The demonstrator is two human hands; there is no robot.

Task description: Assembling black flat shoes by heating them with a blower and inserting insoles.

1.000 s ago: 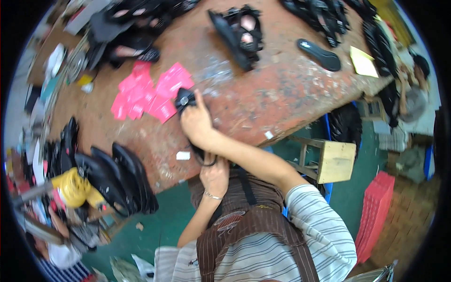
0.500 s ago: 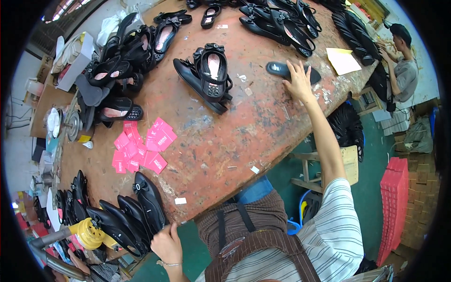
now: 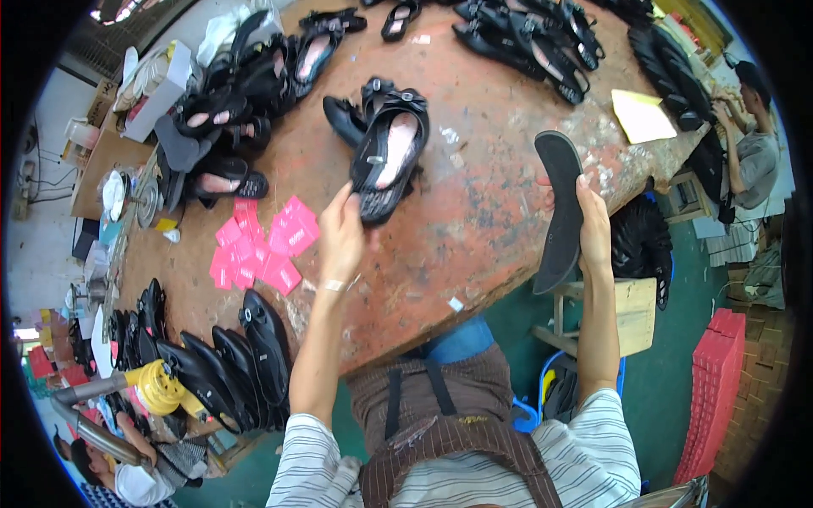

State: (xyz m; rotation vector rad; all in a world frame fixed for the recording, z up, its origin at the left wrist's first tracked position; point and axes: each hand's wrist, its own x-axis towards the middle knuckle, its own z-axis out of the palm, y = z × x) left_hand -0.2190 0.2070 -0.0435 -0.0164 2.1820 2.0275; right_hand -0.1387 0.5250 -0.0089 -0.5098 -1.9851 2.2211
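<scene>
Held upright by its edge in my right hand (image 3: pixel 594 227) is a black curved insole (image 3: pixel 561 212), raised over the table's right edge. The fingers are closed along its side. My left hand (image 3: pixel 341 233) grips the heel end of a black shoe (image 3: pixel 396 148) with a bow and a pale pink inside; its fingertips are partly hidden and slightly blurred. Behind that shoe, another black shoe (image 3: pixel 343 121) lies on the worn reddish table (image 3: pixel 474 199).
Pink cards (image 3: pixel 267 245) lie in a loose pile left of my left hand. Black shoes (image 3: pixel 246 356) stand in a row near the yellow machine part (image 3: pixel 161 398). More shoes (image 3: pixel 529 46) fill the far side. A yellow sheet (image 3: pixel 642 116) lies right; a co-worker (image 3: pixel 754 135) sits beyond.
My right hand has lifted the insole off the table and brought it nearer. My left hand has moved from the near table edge up to the shoe, which is now turned and tilted.
</scene>
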